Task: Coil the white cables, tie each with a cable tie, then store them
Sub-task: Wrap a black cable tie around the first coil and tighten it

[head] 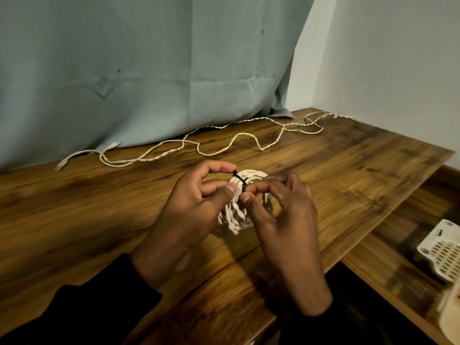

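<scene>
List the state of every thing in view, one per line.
Coiled cable: wound, held above the table.
Cable tie: looped round the coil, pinched by both hands.
Left hand: pinching the tie.
Right hand: pinching the tie.
Loose cable: uncoiled, on the table.
Basket: on the lower surface.

Light dim and warm; soft sheen on bench (pixel 104 215) at left and centre; hands cast faint shadows toward the viewer; wide-angle bending at edges, bench rim curves; white basket (pixel 440 252) at right edge blurred; lower corners near black; overall slightly soft.
</scene>
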